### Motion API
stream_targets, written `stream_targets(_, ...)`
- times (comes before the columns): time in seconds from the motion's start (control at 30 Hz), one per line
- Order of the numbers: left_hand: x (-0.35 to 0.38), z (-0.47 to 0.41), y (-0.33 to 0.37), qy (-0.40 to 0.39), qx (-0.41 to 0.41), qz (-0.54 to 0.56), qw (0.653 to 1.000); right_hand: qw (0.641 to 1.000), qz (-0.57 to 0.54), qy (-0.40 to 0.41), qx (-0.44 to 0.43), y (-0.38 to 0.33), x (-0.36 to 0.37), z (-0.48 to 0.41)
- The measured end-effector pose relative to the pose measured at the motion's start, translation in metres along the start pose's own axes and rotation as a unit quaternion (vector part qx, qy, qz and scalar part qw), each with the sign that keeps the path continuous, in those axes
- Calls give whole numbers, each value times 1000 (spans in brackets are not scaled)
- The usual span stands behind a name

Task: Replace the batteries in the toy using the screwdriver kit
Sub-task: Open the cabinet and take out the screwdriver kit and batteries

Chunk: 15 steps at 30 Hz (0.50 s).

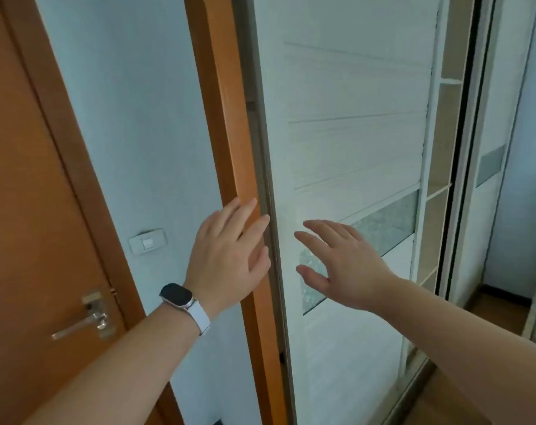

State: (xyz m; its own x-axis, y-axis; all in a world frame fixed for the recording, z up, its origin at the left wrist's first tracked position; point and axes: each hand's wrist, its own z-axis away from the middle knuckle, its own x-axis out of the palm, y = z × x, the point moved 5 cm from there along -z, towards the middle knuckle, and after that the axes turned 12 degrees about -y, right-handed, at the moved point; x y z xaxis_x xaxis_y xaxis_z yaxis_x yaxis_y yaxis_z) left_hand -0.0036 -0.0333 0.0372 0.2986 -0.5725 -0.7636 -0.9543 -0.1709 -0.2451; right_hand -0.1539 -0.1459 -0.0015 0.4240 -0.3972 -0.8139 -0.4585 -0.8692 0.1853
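Where sliding door stands, left hand, right hand spread.

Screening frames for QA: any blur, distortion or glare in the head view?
Head view: wide-angle distortion bows the orange door frame and tilts the verticals. The left hand and right hand look slightly soft. Light is even and diffuse, with no hard shadows or glare. The white sliding panel looks faintly washed out.

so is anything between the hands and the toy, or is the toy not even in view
No toy or screwdriver kit shows. The left hand and right hand are open, raised before a white sliding door; anything behind it is hidden.
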Motion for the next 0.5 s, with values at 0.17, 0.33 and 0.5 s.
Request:
stream_targets(0.17, -6, -28, -9, 29, 34, -78, 996, 998, -28, 53, -19, 13, 6, -31)
stream_targets(0.33, 1, -45, -24, 78, 78, -162, 981, 986, -66, 146, -36, 15, 13, -59)
stream_targets(0.5, 15, -54, -36, 119, 124, -192, 966, 974, -74, 206, -51, 16, 32, -83)
